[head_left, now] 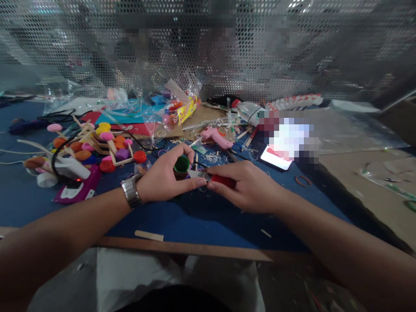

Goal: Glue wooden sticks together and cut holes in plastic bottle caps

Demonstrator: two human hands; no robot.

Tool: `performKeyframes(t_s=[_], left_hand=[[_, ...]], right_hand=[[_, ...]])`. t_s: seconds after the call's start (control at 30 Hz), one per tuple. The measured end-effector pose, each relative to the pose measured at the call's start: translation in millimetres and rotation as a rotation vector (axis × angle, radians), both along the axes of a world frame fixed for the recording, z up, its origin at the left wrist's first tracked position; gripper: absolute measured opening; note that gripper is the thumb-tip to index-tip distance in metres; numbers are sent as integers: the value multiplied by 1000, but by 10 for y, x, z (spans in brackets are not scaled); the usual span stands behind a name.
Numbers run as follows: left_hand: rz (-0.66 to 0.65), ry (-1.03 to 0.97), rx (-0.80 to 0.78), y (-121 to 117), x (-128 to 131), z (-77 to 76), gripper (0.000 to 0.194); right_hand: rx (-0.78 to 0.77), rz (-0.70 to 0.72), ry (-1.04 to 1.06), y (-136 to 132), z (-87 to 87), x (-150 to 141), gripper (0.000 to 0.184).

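My left hand [164, 175], with a metal watch on its wrist, is curled around a green bottle cap [181, 164] whose hollow side faces me. In my right hand [248, 184] is a red-handled utility knife [224, 180]. Its blade points left, close against the cap's lower edge, and my left thumb lies along the blade. My fingers hide part of the cap and of the blade, so whether they touch cannot be told. Just behind my hands are white shavings [212, 159] and a pink glue gun [216, 138].
On the left stand craft-stick frames with coloured round pieces [105, 136] and a purple power strip [78, 186] with a plugged-in adapter. A lit phone [276, 158] lies to the right. Behind are a plastic bottle [250, 112] and plastic bags. A wooden stick [148, 235] lies near the front edge.
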State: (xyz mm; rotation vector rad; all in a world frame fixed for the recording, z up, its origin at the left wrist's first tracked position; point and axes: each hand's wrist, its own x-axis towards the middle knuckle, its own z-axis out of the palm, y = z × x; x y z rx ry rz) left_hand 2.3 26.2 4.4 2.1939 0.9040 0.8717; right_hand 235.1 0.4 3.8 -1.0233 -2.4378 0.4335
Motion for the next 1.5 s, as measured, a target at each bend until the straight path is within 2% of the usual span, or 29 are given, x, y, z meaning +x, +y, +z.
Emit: performKeyframes(t_s=[0.23, 0.6, 1.03, 1.5], left_hand=[[-1, 20, 11, -10, 22, -19, 34], [10, 28, -36, -7, 40, 10, 31], [-45, 59, 0, -31, 43, -8, 26], [88, 10, -23, -12, 54, -15, 39]], right_hand=[[14, -36, -64, 14, -24, 5, 35], [174, -118, -107, -32, -79, 0, 37], [167, -84, -95, -46, -66, -32, 35], [158, -110, -87, -9, -61, -2, 36]])
